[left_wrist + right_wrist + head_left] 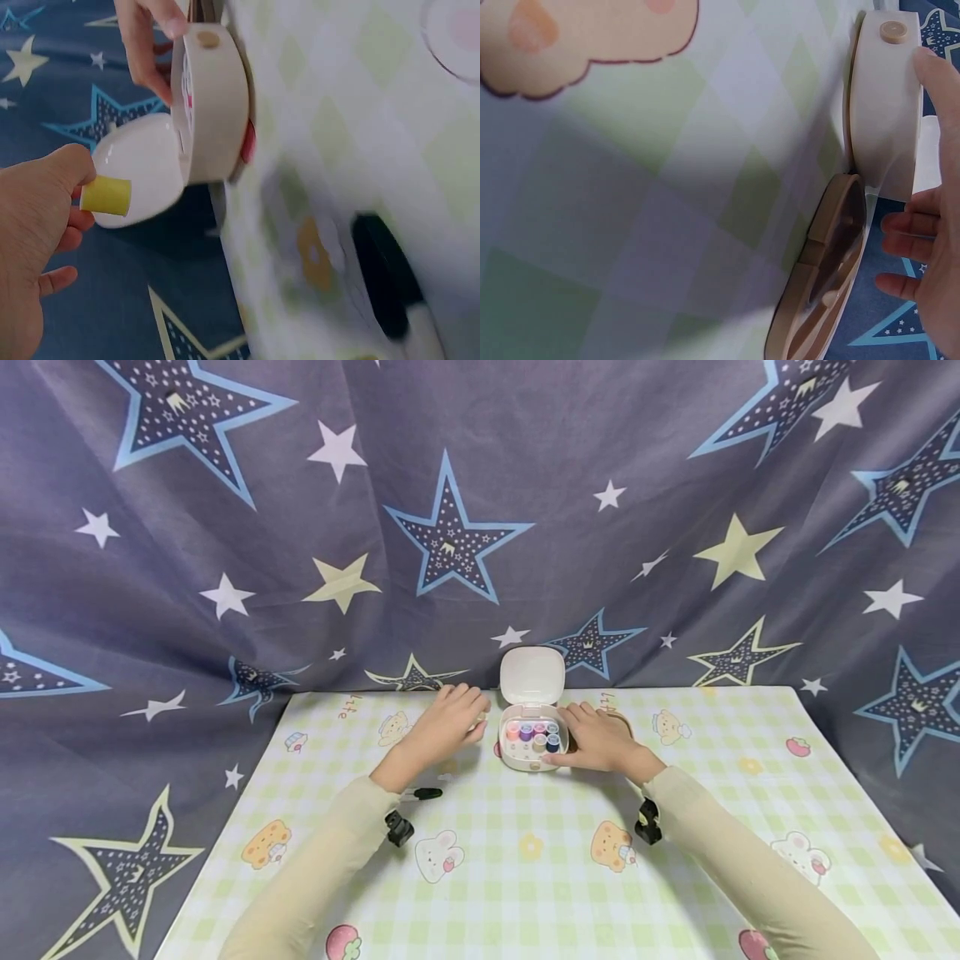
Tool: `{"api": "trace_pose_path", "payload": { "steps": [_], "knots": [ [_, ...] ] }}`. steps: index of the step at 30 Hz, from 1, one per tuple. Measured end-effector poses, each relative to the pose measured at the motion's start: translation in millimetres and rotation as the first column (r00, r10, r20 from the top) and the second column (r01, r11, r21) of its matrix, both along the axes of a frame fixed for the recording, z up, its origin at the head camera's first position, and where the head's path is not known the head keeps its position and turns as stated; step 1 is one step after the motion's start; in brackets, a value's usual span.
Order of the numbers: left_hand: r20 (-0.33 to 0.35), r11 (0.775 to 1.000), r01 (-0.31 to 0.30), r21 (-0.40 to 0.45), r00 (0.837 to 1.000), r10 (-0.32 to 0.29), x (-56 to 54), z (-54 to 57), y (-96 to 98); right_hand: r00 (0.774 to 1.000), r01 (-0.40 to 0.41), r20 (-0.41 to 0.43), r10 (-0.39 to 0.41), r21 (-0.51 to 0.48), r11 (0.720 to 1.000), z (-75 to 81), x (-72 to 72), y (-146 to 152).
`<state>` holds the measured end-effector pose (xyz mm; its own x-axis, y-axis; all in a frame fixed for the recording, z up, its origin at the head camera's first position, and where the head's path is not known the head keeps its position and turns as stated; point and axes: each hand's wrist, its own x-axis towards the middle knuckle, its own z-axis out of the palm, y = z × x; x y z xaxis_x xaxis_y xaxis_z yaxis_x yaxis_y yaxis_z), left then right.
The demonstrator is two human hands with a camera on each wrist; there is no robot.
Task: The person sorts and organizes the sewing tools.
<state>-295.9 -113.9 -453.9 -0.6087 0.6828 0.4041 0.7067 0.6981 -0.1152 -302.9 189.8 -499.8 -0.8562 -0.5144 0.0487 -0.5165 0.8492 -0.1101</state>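
Observation:
Pinched between the thumb and fingers of my left hand (450,720) is a yellow thread spool (106,196), left of an open white sewing box (217,105). The box's rounded lid (532,675) stands tipped back. Inside, several thread spools (527,732) in orange, purple, pink and blue tones stand in rows, with bare pegs along the front left. My right hand (600,742) holds the box by its right side, thumb at the front rim near the round button (893,31) and fingers toward the back. In the head view the yellow spool is mostly hidden by the left hand.
A brown compartment tray (810,277) lies right of the box, partly under the right hand in the head view. A black-ended tool (427,793) lies near the left wrist. The checked tabletop (525,893) meets a star-patterned curtain (465,410) behind.

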Motion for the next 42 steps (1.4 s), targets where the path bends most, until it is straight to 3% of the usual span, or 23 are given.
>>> {"api": "trace_pose_path", "payload": {
  "steps": [8,18,33,42],
  "knots": [
    [0.042,0.998,0.057,-0.023,0.998,-0.056,-6.4,2.6,30.6,1.000,-0.004,0.002,0.004,-0.003,1.000,1.8,0.9,1],
    [0.058,0.989,0.134,-0.059,0.990,-0.130,-11.2,5.3,47.0,1.000,-0.002,0.005,0.002,-0.001,1.000,-0.9,-1.9,0],
    [0.104,0.973,0.158,-0.169,0.984,-0.142,-15.2,4.8,56.8,1.000,0.008,0.013,-0.009,0.016,1.000,-1.0,-1.4,-1],
    [0.147,0.961,0.172,-0.215,0.979,-0.142,-19.6,-5.4,62.9,1.000,0.002,0.006,-0.002,0.016,1.000,-0.6,-0.3,0]
  ]
}}
